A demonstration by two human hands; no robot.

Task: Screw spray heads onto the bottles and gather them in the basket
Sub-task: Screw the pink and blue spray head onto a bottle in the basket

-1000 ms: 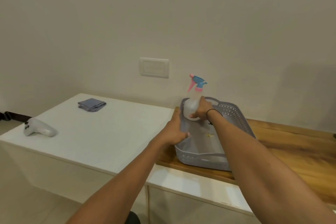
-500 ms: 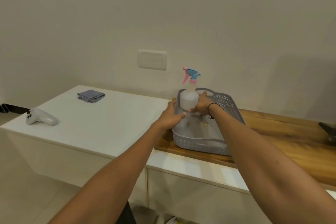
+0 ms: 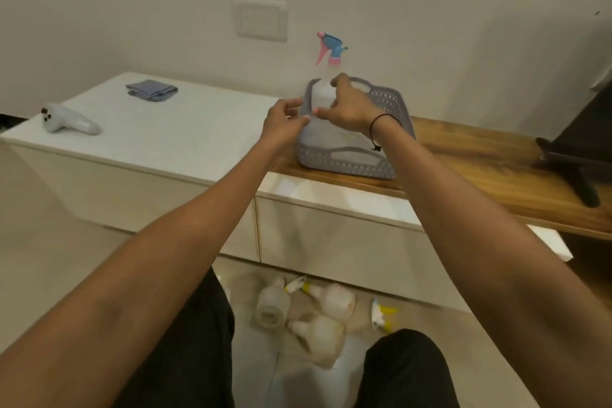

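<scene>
A clear spray bottle point(image 3: 320, 94) with a blue and pink spray head point(image 3: 331, 48) stands upright in the far left corner of the grey basket point(image 3: 347, 164). My right hand point(image 3: 347, 108) curls loosely around the bottle's right side, thumb at its shoulder. My left hand point(image 3: 284, 122) is beside the basket's left wall, fingertips touching it, fingers apart. On the floor between my knees lie three clear bottles point(image 3: 318, 334) without heads and loose yellow and white spray heads point(image 3: 381, 315).
The basket sits on a wooden board point(image 3: 496, 159) on a white cabinet point(image 3: 185, 129). A white controller point(image 3: 66, 121) and a folded grey cloth point(image 3: 152, 90) lie at the left. A black stand point(image 3: 569, 164) is at the right, and a wall switch plate point(image 3: 260, 18) above.
The view has tilted down, and the floor bottles now show. The bottle has come down into the basket's far left corner. My left hand has slipped off the rim to the basket's side.
</scene>
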